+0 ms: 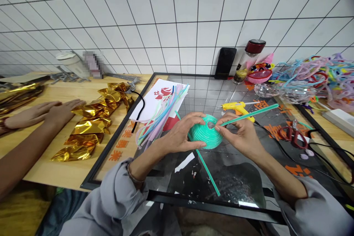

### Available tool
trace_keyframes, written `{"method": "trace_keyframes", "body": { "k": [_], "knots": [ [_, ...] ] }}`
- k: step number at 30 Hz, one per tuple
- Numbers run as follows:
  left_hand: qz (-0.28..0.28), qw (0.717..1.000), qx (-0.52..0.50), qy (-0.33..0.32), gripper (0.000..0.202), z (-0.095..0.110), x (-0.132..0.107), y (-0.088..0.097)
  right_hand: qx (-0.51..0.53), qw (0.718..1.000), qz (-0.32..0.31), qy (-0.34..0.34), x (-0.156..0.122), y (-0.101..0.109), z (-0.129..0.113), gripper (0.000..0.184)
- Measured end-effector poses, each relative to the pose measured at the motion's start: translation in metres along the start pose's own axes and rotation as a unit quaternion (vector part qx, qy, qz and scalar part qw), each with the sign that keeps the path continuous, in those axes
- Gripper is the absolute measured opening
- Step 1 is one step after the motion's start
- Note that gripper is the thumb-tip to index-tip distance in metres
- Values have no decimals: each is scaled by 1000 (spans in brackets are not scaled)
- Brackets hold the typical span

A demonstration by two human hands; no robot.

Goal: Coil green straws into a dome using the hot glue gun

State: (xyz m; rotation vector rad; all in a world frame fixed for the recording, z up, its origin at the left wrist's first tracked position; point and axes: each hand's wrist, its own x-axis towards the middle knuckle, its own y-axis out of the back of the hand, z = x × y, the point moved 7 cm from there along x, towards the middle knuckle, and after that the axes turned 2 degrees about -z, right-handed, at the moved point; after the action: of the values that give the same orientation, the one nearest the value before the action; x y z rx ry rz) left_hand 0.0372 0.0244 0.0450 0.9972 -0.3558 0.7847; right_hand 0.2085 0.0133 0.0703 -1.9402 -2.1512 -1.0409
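A green dome of coiled pipe cleaner (206,139) with a small round hole at its top is held above the glass table. My left hand (184,132) grips its left side, thumb at the front and fingers over the back. At the hole's right edge, my right hand (240,136) pinches a green pipe cleaner (257,113), whose free length points up and to the right. Another green pipe cleaner (208,172) slants across the table beneath the dome. The yellow glue gun (235,107) lies just behind my right hand.
Pipe cleaners (163,112) lie on white paper (149,96) at the left. Red scissors (293,134) and black cords are on the right. A phone (225,63) and bottle (247,62) stand by the wall. Another person's hands (59,112) rest near gold foil (91,127).
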Motion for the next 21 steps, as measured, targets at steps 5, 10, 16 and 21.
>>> {"method": "trace_keyframes", "body": {
  "k": [5, 10, 16, 21],
  "knots": [
    [-10, 1000, 19, 1, 61, 0, 1, -1, 7, 1000, 5, 8, 1, 0, -2, 8],
    [-17, 999, 23, 14, 57, 0, 2, -1, 2, 1000, 5, 8, 1, 0, -4, 8],
    [-23, 999, 20, 28, 50, 0, 0, -2, -4, 1000, 0, 5, 2, 0, -5, 8],
    [-24, 999, 19, 31, 46, 0, -1, -2, -5, 1000, 0, 2, 1, 0, -3, 8]
  ]
}}
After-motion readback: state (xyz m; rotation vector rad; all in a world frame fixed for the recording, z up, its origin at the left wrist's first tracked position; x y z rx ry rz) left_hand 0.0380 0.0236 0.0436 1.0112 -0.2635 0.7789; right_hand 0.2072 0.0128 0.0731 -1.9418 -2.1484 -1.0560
